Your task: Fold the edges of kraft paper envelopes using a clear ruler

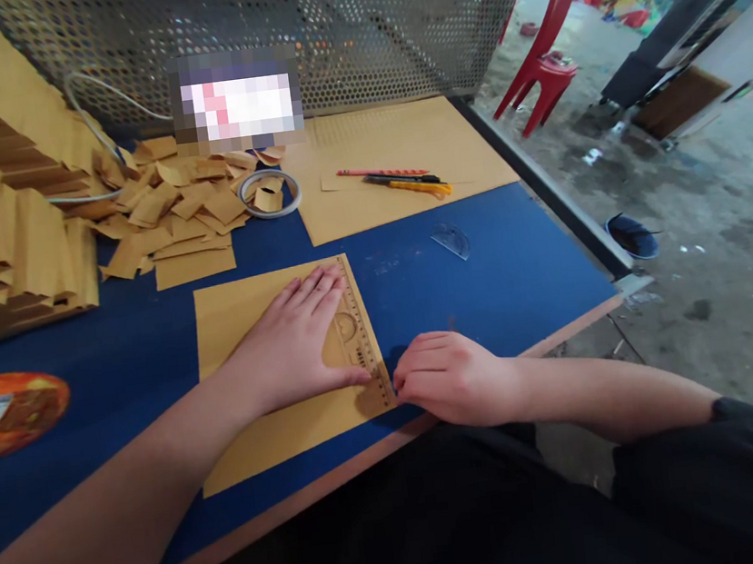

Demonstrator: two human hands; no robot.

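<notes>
left hand (pixel 294 342) is laid flat, fingers spread and thumb set wide; 1 clear ruler (pixel 361 348) is covered in part by its fingertips and thumb, along the right side of 1 brown sheet (pixel 260 447). right hand (pixel 460 377) is curled in just beside the ruler's lower end; whether anything is pinched cannot be told. sheet is spread on the blue table (pixel 405 288), lower right corner near the front edge.

risk: if pressure is shared unevenly by fingertips and thumb, the ruler could be pivoted and its line skewed. lower end, judged less firmly held, could be nudged by the right hand. sheet could be dragged along if the left palm is shifted.

farther out: 1 protractor (pixel 452 241) is left loose and could be brushed aside by a wide reach. cutter (pixel 423 186) is set on a larger sheet (pixel 469 138); that surface could be scratched if its blade is out.
</notes>
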